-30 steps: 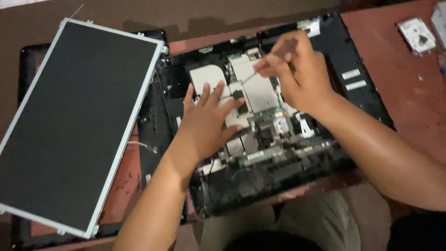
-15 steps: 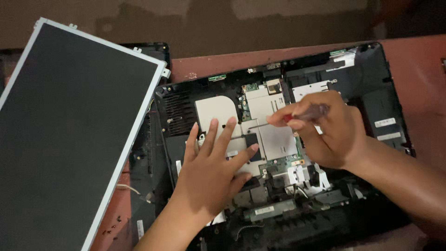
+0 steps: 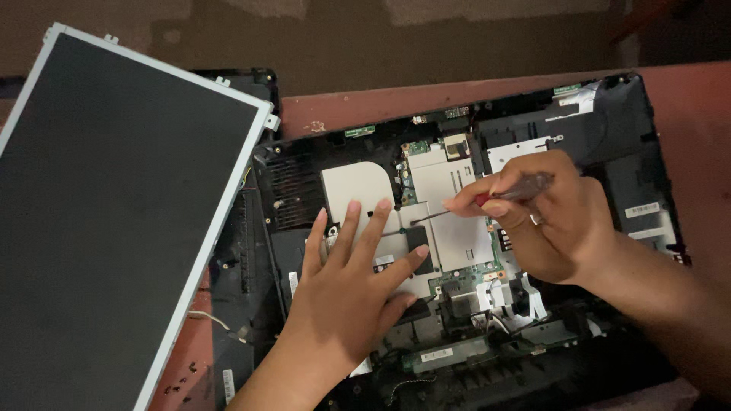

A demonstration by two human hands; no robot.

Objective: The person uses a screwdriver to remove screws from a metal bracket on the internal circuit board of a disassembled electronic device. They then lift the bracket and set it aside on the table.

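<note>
Opened laptop base (image 3: 609, 152) fills centre/right of frame, on a reddish table (image 3: 708, 114). Left hand (image 3: 346, 297), fingers spread flat, presses on the silver metal plate (image 3: 365, 190) at centre. Right hand (image 3: 556, 221) pinches a screwdriver (image 3: 487, 199) (red handle, thin shaft) btwn thumb & fingers, tip touching the board just right of the left fingertips. Detached screen panel (image 3: 114, 221) lies tilted at left of frame
</note>
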